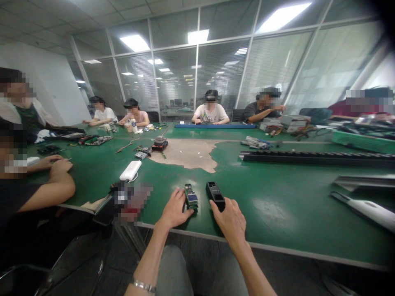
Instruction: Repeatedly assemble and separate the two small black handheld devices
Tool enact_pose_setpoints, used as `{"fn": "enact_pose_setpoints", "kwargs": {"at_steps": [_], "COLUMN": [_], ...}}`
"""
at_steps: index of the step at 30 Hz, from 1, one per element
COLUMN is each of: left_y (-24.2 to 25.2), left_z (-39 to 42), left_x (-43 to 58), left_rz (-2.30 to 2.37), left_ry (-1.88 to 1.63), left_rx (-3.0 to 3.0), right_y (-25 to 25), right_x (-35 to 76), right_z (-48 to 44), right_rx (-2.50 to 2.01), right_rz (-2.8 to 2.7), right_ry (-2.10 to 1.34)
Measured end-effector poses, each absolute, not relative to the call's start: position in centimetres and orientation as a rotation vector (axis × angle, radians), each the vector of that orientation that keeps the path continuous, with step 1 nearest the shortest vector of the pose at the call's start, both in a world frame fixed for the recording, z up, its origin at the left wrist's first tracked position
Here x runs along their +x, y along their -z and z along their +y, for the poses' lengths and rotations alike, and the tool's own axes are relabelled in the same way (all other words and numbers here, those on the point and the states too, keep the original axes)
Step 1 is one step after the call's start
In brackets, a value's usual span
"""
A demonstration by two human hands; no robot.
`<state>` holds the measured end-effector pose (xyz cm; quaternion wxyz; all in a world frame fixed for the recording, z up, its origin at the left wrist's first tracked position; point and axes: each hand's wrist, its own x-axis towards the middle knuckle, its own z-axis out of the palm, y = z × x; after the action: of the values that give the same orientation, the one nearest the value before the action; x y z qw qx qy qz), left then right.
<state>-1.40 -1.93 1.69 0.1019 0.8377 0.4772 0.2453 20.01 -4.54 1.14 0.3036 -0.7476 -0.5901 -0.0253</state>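
Close to the table's near edge, my left hand [175,210] has its thumb and fingers around a narrow green circuit board [191,199] with a small blue display. Just right of it, my right hand [231,217] grips a long black plastic housing [214,191] by its lower end. Openings and a row of small buttons or slots show on the housing's upper face. The board and the housing are apart, side by side on or just above the green tabletop [271,213]. The ends toward me are partly covered by my fingers.
A white power bank-like box [131,170] with a cable lies left. Beyond are a brown sheet [191,154] and a domed device [159,142]. Long black rails [317,158] and a white-handled tool [370,211] lie right. A co-worker's arm [52,185] rests at far left; several people sit around.
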Motion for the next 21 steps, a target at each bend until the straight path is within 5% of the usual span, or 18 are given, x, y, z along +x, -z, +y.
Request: {"fn": "enact_pose_setpoints", "kwargs": {"at_steps": [10,21], "left_y": [-1.1,-1.2], "left_z": [-1.9,-2.1], "left_x": [-1.6,-1.5], "left_rz": [1.471,1.529], "left_ry": [-0.7,-0.674], "left_rx": [2.496,2.562], "right_y": [-4.8,-6.2], "right_x": [15.9,12.3], "right_z": [-4.2,-5.5], "right_rx": [-1.676,-1.864], "right_rz": [-1.548,-1.598], "right_ry": [-0.017,0.016]}}
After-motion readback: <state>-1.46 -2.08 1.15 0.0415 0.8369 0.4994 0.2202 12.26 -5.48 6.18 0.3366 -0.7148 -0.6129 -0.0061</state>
